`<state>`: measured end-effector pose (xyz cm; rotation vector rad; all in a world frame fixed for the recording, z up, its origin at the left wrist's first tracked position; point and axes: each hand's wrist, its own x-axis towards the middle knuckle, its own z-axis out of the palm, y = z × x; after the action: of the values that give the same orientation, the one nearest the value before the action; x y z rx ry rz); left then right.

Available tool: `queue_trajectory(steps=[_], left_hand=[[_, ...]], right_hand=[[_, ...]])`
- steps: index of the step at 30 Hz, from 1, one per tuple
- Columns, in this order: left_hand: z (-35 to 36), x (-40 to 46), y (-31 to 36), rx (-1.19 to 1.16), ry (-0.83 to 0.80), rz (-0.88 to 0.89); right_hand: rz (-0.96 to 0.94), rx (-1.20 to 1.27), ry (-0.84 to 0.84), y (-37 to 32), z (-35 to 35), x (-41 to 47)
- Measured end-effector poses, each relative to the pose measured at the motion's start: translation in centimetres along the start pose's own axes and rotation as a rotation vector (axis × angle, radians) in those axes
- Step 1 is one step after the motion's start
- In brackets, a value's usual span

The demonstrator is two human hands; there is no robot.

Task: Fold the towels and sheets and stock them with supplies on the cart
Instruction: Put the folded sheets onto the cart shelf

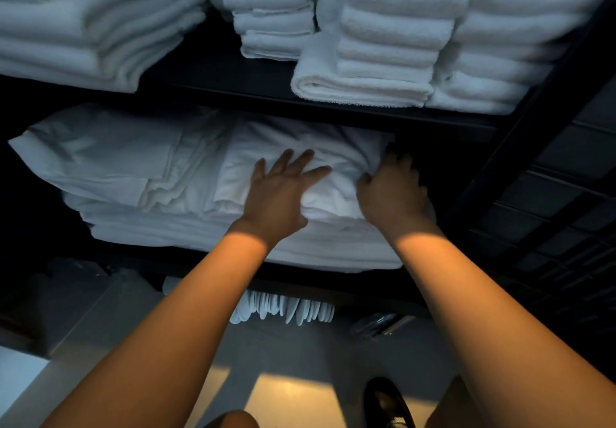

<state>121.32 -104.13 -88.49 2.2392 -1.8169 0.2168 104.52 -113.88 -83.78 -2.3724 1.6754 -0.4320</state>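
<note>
Left hand (283, 190) spread flat atop folded sheet (300, 160), pressing it down onto pile on cart's middle shelf (333, 281). Right hand (390, 190) curled around sheet's right edge, seemingly squaring it. Towels (393, 44) stacked above.

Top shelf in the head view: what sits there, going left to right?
Wide towel stack → small narrow stack → taller stack on a broad folded towel → big stack at the right post.

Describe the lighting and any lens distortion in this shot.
Head view: warm light falls on the forearms and floor, while the left hand, right hand and folded sheets sit in bluish shadow; wide-angle bending curves the shelf edge; focus is slightly soft.
</note>
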Motion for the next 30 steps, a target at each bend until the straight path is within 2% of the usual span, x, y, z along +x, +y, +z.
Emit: queue_trajectory(steps=[3,6,8,10,13,16,19,24,28,30], left_hand=[[-0.7,0.3,0.0,0.009,-0.048,0.005],[-0.8,-0.2,-0.5,-0.010,-0.058,0.015],[-0.6,-0.9,-1.1,0.003,-0.042,0.026],[-0.2,-2.0,-2.0,0.055,-0.003,0.008],[0.6,-4.2,-3.5,0.181,0.054,-0.054],[0.3,-5.7,-5.3,0.258,0.031,-0.120],[-0.8,-5.4,-6.8,0.227,0.050,-0.132],[-3.5,-1.7,-9.6,0.165,0.245,-0.169],[-2.7,-1.2,-10.3,0.151,0.091,-0.177],[-1.5,-2.0,-10.0,0.108,0.018,-0.207]], right_hand=[[-0.275,-0.089,0.016,-0.8,-0.4,-1.7],[-0.507,0.062,-0.182,-1.3,0.0,-3.0],[-0.591,0.035,-0.278,-1.0,0.9,-3.1],[-0.627,-0.089,-0.269,-0.3,2.2,-2.7],[-0.659,-0.272,-0.139,0.7,3.8,-2.2],[-0.669,-0.365,-0.025,1.1,4.5,-1.9],[-0.661,-0.385,-0.026,1.0,4.0,-1.3],[-0.671,-0.243,0.190,-1.5,2.7,0.3],[-0.615,-0.266,-0.005,-2.4,4.8,0.3],[-0.614,-0.274,-0.039,-1.9,5.9,0.2]])
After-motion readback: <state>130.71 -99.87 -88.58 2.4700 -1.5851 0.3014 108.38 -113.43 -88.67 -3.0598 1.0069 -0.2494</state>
